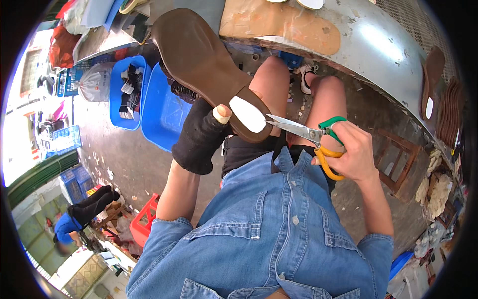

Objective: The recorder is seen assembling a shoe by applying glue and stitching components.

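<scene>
My left hand [201,132], in a black glove with the thumb tip bare, grips a brown shoe sole [199,52] near its heel end. A white oval patch [247,114] lies on that heel, beside my thumb. In my right hand [356,149] is a pair of scissors [306,132] with one green and one yellow handle. Its blades are parted a little, and their tips reach the edge of the sole's heel by the white patch. My fingers on the far side of the sole are hidden.
Ahead stands a metal-topped table [371,55] with a tan sheet [284,27] on it. Stacked brown soles [448,112] sit at its right end. Blue bins [159,119] and a red stool [144,219] stand left; a wooden stool [398,159] is right. Another person [72,224] is far left.
</scene>
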`<state>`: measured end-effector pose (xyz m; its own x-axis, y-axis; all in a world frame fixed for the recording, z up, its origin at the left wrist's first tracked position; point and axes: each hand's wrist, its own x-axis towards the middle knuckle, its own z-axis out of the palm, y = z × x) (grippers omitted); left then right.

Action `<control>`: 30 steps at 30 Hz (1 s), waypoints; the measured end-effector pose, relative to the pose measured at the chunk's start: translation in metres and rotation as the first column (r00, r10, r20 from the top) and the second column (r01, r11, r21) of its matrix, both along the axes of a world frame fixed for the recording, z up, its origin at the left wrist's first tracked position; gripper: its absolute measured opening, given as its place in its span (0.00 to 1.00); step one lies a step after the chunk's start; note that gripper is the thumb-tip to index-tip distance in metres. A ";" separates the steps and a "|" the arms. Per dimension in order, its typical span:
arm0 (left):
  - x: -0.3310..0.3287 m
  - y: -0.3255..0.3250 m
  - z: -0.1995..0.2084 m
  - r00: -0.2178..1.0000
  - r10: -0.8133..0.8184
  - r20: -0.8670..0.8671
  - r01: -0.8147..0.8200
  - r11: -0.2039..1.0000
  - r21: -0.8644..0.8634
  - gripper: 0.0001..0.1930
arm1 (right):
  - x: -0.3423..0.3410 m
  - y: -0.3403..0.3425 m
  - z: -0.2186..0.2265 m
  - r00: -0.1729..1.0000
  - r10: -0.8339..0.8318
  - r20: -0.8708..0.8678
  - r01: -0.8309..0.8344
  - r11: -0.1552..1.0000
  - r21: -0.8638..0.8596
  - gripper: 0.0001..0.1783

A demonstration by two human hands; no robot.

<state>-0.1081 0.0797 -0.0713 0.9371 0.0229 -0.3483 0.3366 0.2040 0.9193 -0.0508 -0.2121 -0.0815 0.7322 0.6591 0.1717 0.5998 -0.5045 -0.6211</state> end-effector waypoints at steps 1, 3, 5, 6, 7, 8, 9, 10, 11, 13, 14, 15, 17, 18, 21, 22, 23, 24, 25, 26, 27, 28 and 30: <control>0.000 0.001 0.000 1.000 -0.001 -0.007 0.001 0.999 0.033 0.49 | 0.000 0.000 0.001 1.000 0.000 0.001 0.000 1.000 0.001 0.29; 0.000 -0.002 0.000 1.000 0.012 0.021 -0.013 0.999 0.032 0.49 | 0.001 0.001 0.001 1.000 -0.003 0.012 0.003 1.000 -0.016 0.30; 0.001 -0.004 0.000 0.999 0.020 0.048 -0.021 0.999 0.026 0.49 | -0.002 -0.002 0.001 1.000 -0.001 0.010 0.001 0.999 -0.039 0.30; 0.001 -0.003 0.002 1.000 0.003 0.021 -0.003 1.000 0.017 0.50 | -0.004 -0.003 0.002 1.000 0.004 0.008 -0.003 0.998 -0.060 0.30; 0.003 -0.004 0.005 1.000 -0.015 -0.005 0.015 1.000 0.007 0.51 | -0.004 -0.005 0.002 1.000 0.002 0.010 -0.001 0.998 -0.062 0.30; 0.006 -0.008 0.009 1.000 -0.016 -0.003 0.016 1.000 0.004 0.51 | -0.004 -0.008 0.003 0.999 -0.004 -0.036 0.002 0.999 -0.053 0.30; 0.009 -0.015 0.014 1.000 -0.013 0.008 0.013 0.998 -0.056 0.52 | -0.003 -0.010 0.005 0.997 -0.010 -0.080 0.006 0.999 -0.043 0.30; 0.012 -0.018 0.019 1.000 -0.004 0.020 0.006 0.994 -0.112 0.53 | 0.001 -0.010 0.007 0.997 -0.007 -0.075 0.004 0.999 -0.041 0.30; 0.014 -0.014 0.015 1.000 -0.001 0.026 0.003 0.994 -0.110 0.53 | 0.006 -0.011 0.011 0.999 -0.024 -0.034 0.024 0.999 -0.026 0.30; 0.021 -0.006 0.007 0.992 -0.081 0.097 0.101 0.970 -0.223 0.49 | 0.014 -0.010 0.021 0.999 -0.040 0.013 0.040 0.999 -0.008 0.30; 0.022 -0.006 0.009 0.992 -0.078 0.102 0.099 0.970 -0.221 0.49 | 0.016 -0.009 0.027 0.999 -0.027 0.019 0.027 1.000 -0.014 0.30; 0.024 -0.006 0.012 0.993 -0.068 0.099 0.088 0.972 -0.218 0.48 | 0.018 -0.009 0.031 1.000 -0.013 0.026 0.014 1.000 -0.019 0.30; 0.028 -0.008 0.014 0.993 -0.060 0.099 0.081 0.972 -0.219 0.48 | 0.019 -0.009 0.033 0.999 -0.006 0.044 0.007 1.000 -0.023 0.31; 0.030 -0.009 0.015 0.996 -0.044 0.083 0.057 0.984 -0.167 0.52 | 0.019 -0.010 0.033 0.998 -0.015 0.069 0.019 0.998 -0.066 0.31; 0.034 -0.009 0.015 0.995 -0.047 0.085 0.060 0.986 -0.157 0.54 | 0.018 -0.013 0.033 0.994 -0.028 0.104 0.041 0.991 -0.127 0.30; 0.035 -0.010 0.015 0.993 -0.065 0.101 0.084 0.977 -0.198 0.53 | 0.018 -0.014 0.032 0.993 -0.031 0.112 0.047 0.988 -0.144 0.29; 0.035 -0.011 0.018 0.993 -0.065 0.103 0.084 0.977 -0.198 0.53 | 0.019 -0.015 0.034 0.993 -0.031 0.114 0.048 0.988 -0.144 0.29; 0.035 -0.014 0.022 0.994 -0.050 0.095 0.065 0.984 -0.167 0.50 | 0.021 -0.015 0.037 0.995 -0.040 0.087 0.049 0.994 -0.102 0.28; 0.035 -0.014 0.026 0.996 -0.027 0.090 0.038 0.991 -0.129 0.47 | 0.025 -0.015 0.042 0.997 -0.041 0.064 0.044 0.998 -0.053 0.27; 0.036 -0.013 0.025 0.995 -0.010 0.097 0.029 0.980 -0.197 0.40 | 0.034 -0.016 0.048 0.982 -0.172 0.072 0.179 0.979 -0.095 0.25; 0.036 -0.009 0.024 0.994 -0.001 0.107 0.021 0.982 -0.189 0.40 | 0.046 -0.017 0.051 0.950 -0.300 0.086 0.309 0.942 -0.133 0.23; 0.039 -0.008 0.022 0.996 -0.035 0.077 0.051 0.977 -0.209 0.35 | 0.061 -0.023 0.054 0.903 -0.406 0.142 0.426 0.891 -0.155 0.23; 0.048 -0.014 0.027 0.996 -0.070 0.058 0.085 0.945 -0.317 0.29 | 0.102 -0.035 0.055 0.828 -0.484 0.284 0.560 0.743 -0.367 0.25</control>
